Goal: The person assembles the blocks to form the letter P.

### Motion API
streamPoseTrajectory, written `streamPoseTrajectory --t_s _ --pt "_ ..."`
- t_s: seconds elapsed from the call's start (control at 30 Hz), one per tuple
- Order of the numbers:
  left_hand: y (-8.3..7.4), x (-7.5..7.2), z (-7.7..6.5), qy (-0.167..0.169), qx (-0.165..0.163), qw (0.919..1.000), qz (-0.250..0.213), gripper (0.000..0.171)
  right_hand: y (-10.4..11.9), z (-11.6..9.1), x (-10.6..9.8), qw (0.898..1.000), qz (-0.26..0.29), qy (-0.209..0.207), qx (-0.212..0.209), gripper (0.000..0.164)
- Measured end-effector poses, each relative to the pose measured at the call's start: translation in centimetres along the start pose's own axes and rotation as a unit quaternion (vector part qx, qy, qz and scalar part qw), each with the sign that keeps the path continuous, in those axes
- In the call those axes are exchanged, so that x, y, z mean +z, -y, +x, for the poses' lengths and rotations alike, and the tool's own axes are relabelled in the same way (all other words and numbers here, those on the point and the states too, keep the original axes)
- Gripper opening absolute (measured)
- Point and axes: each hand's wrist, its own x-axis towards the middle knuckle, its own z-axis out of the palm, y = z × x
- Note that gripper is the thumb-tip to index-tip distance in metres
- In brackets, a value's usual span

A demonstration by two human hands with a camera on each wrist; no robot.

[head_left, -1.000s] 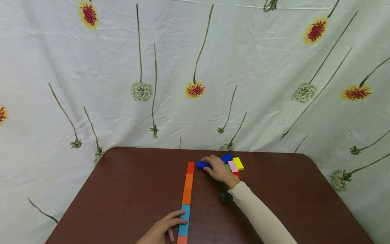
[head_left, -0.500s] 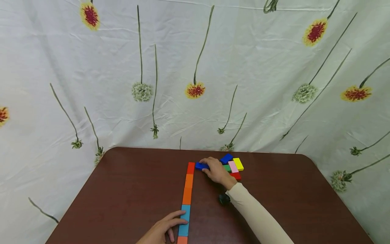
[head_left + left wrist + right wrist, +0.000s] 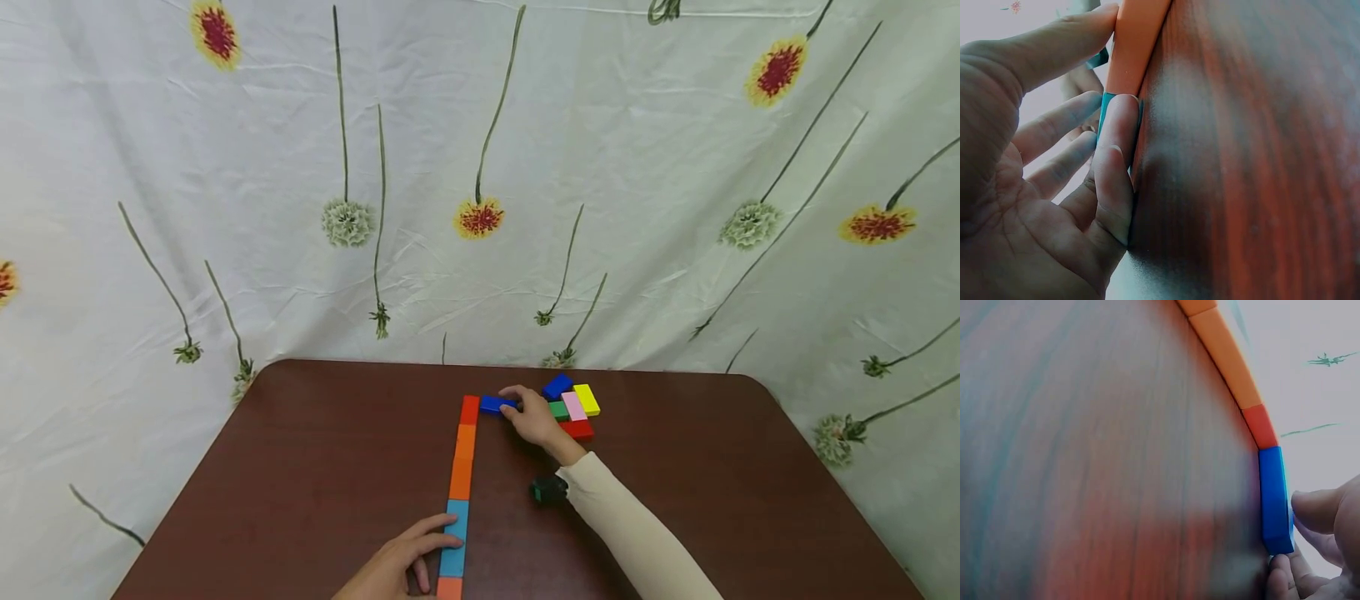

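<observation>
A long row of flat blocks runs away from me: a coral block [image 3: 449, 588], a light blue stretch [image 3: 452, 558], orange blocks [image 3: 463, 450] and a red block [image 3: 469, 410] at the far end. Two extended fingers of my left hand [image 3: 408, 554] rest on the light blue part; its thumb lies along the orange-looking side in the left wrist view. A dark blue block [image 3: 495, 404] lies crosswise at the red block, its end against it in the right wrist view. My right hand [image 3: 536, 421] is at its right end, thumb close over it, fingers loosely bent.
Right of my right hand lie a blue block [image 3: 557, 386], a yellow block [image 3: 587, 400], a pink block [image 3: 573, 406], a green block [image 3: 558, 410] and a red block [image 3: 577, 430]. The brown table [image 3: 337, 450] ends at a flowered cloth [image 3: 420, 250].
My right hand has slid the dark blue block left to the red block at the row's end. Its fingers have since loosened and drawn back. My left hand has stayed put.
</observation>
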Motion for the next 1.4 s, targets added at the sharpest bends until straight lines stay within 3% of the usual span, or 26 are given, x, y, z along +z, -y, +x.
streamPoseTrajectory --t_s 0.13,0.37,0.67,0.9,1.13,1.4 --pt "-0.2 -0.1 0.0 0.006 -0.013 0.9999 -0.009 0.052 0.1 0.0 0.2 0.999 0.019 0.000 0.030 0.025" --pt "-0.4 -0.1 0.0 0.011 -0.032 0.9992 -0.021 0.051 0.2 0.1 0.3 1.000 0.010 -0.007 0.028 0.024" --pt "-0.2 -0.1 0.1 0.008 -0.012 0.9998 -0.011 0.050 0.3 0.1 0.4 1.000 0.013 -0.008 0.027 0.024" --pt "-0.3 -0.1 0.0 0.011 -0.022 0.9995 -0.018 0.051 0.4 0.1 0.1 0.999 0.012 0.005 0.034 0.026" --pt "-0.2 -0.1 0.0 0.007 -0.020 0.9997 -0.009 0.052 0.5 0.0 -1.0 0.999 0.040 0.017 0.024 0.030" --pt "-0.1 0.0 0.1 0.004 -0.010 0.9999 -0.002 0.052 -0.6 0.2 -3.7 0.999 0.034 -0.016 -0.002 0.028"
